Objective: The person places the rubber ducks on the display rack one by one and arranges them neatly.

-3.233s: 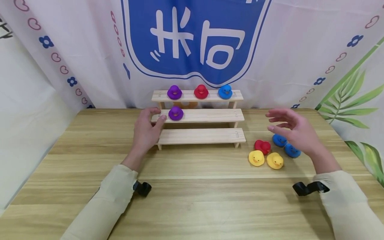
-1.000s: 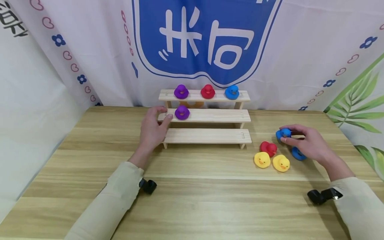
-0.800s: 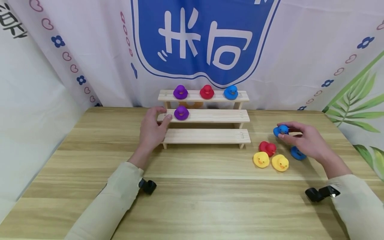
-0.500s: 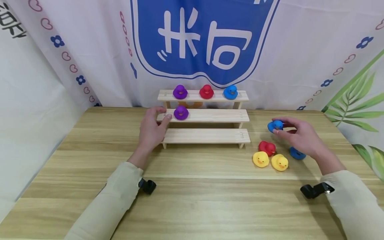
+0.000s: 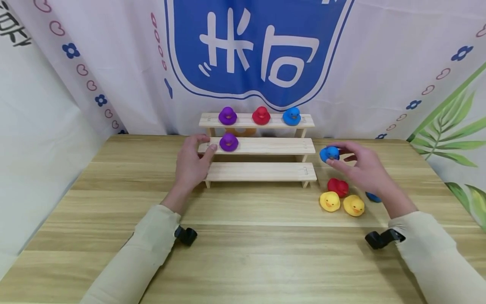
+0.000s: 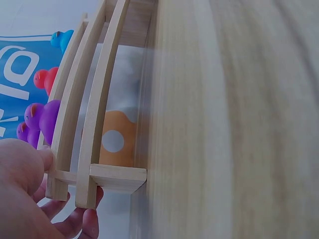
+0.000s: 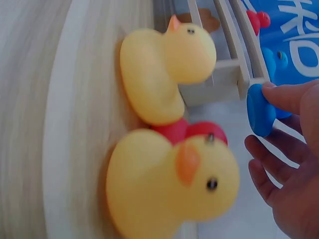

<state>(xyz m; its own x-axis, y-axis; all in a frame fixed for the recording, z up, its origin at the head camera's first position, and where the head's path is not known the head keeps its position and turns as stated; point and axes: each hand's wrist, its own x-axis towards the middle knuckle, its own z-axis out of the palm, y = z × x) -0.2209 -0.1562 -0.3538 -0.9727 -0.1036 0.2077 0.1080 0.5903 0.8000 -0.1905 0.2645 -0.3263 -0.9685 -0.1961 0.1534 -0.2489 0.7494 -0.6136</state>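
Just off the 3 o'clock end of the middle step (image 5: pixel 271 145) of a wooden stand (image 5: pixel 262 172), as the head view shows it, a blue duck (image 5: pixel 328 153) is pinched between the thumb and fingers of the right hand (image 5: pixel 358 165). It sits between 9 and 10 o'clock from that hand, near the step yet apart from it; whether it is level with the step's top cannot be told. The step's long axis runs from 9 to 3 o'clock, roughly in line with the duck, and its bare stretch lies at 9 o'clock from the duck. The right hand is the nearer to that stretch's 3 o'clock end. At the 9 o'clock end, the left hand (image 5: pixel 191 162) grips the stand, fingers curled round it. A purple duck (image 5: pixel 228 142) rests at 2 o'clock from that hand. Two yellow ducks (image 5: pixel 329 202) and a red duck (image 5: pixel 337 187) lie on the worktop (image 5: pixel 243 261), between 5 and 6 o'clock from the pinched duck.
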